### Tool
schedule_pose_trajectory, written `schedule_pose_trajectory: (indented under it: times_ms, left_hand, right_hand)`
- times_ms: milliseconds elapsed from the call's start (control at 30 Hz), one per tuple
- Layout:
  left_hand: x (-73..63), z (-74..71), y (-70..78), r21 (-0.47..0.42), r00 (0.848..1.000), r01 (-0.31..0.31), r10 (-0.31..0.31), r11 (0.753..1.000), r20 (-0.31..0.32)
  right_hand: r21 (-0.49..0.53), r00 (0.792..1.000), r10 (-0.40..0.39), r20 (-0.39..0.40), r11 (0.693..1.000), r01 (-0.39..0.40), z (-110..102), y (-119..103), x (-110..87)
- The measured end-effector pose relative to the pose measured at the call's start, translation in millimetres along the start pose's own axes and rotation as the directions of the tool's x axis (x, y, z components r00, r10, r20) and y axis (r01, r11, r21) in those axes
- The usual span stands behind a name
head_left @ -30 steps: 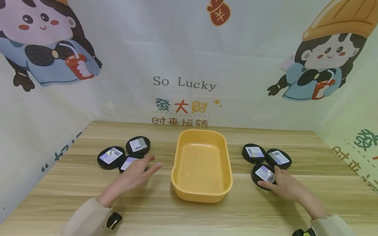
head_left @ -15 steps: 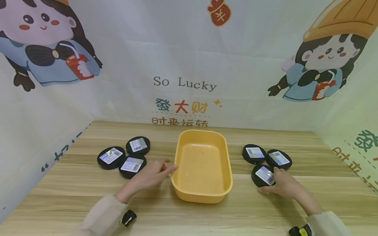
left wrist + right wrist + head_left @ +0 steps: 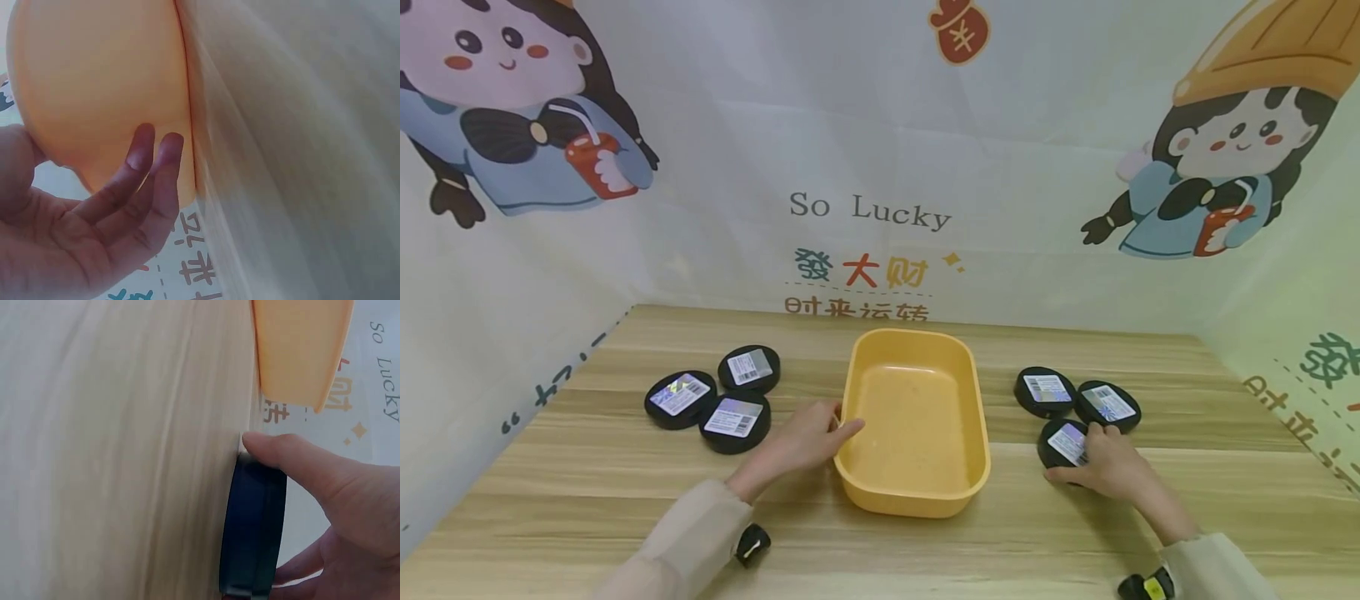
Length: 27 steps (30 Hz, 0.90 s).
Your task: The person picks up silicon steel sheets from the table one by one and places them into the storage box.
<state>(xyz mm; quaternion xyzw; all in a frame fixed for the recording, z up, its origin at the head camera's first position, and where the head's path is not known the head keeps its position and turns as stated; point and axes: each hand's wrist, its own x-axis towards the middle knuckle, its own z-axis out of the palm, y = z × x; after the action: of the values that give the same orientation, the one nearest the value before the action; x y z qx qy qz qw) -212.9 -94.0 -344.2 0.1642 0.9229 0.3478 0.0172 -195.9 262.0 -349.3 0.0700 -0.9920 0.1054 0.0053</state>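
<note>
A yellow plastic basin (image 3: 913, 417) stands in the middle of the wooden table. My left hand (image 3: 801, 437) grips its left rim, thumb over the edge and fingers along the outer wall (image 3: 100, 75). To the right, my right hand (image 3: 1116, 467) holds a flat round black container (image 3: 1063, 443) with a white barcode label on top. Thumb and fingers span its side (image 3: 253, 525), which looks dark blue in the right wrist view; part of its top is hidden under the hand. Two similar black containers (image 3: 1045, 390) (image 3: 1107, 405) lie close behind it.
Left of the basin lie three more labelled black round containers, one outer (image 3: 681, 398), one rear (image 3: 749, 368) and one front (image 3: 735, 422). A printed cloth (image 3: 865, 125) walls off the table's back and sides.
My left hand has moved right, from over the left group of black containers to the basin's rim. My right thumb and fingers have closed in around the front right container.
</note>
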Motion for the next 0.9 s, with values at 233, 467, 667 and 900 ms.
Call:
schedule_pose_trajectory:
  times_ms: [233, 467, 667, 900]
  left_hand:
    - [6.1, 3.0, 2.2, 0.038, 0.999, 0.026, -0.025, 0.999, -0.037]
    - [8.4, 3.5, 4.4, 0.051, 0.998, 0.033, -0.031, 0.998, -0.053]
    - [7.3, 3.4, 6.2, 0.06, 0.998, 0.035, -0.033, 0.998, -0.044]
    - [5.6, 4.9, 9.6, 0.027, 0.998, 0.052, -0.051, 0.998, -0.028]
  right_hand:
    - [0.005, 0.999, 0.034, -0.01, 0.999, -0.034, 1.8, -4.5, -0.5]
    - [0.007, 0.999, 0.05, -0.006, 0.999, -0.05, -0.4, -5.7, 1.2]
    - [0.021, 0.998, 0.069, 0.005, 0.997, -0.069, -1.7, -5.0, 2.4]
    - [0.044, 0.998, 0.056, -0.02, 0.998, -0.055, -0.7, -7.7, 2.1]
